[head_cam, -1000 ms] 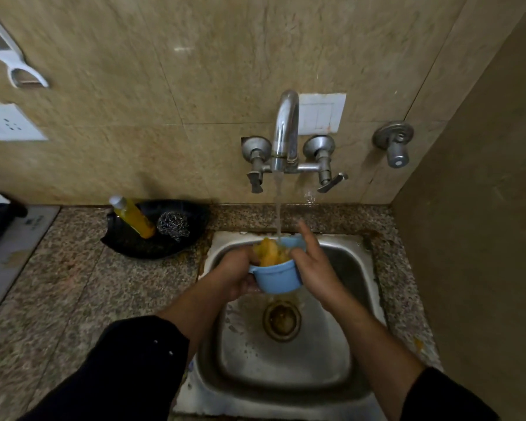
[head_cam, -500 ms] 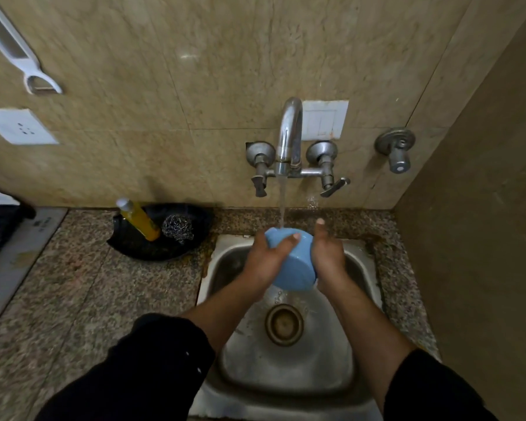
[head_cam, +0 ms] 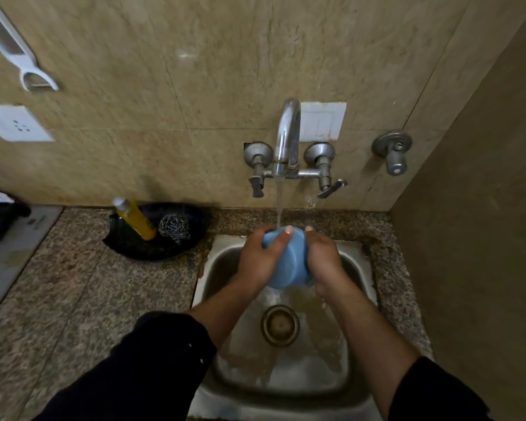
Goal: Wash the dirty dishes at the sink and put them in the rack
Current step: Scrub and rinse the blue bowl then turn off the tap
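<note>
Blue plastic bowl (head_cam: 289, 262) is held mouth-down above the stainless steel sink (head_cam: 286, 378), its base under the water stream (head_cam: 279, 202) from the chrome tap (head_cam: 287, 132). The left hand (head_cam: 257, 259) grasps its left side with fingers curled over the base, and the right hand (head_cam: 324, 262) clasps its right side. A yellow bottle (head_cam: 137, 220) lies in a black dish (head_cam: 152, 250) on the granite counter (head_cam: 88, 299).

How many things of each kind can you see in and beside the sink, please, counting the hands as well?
blue bowl, held under the running water: 1
hands, the left hand and the right hand, both gripping the bowl: 2
yellow bottle: 1
steel scrubber: 1
black tray holding the bottle and scrubber: 1
Total: 6
</note>
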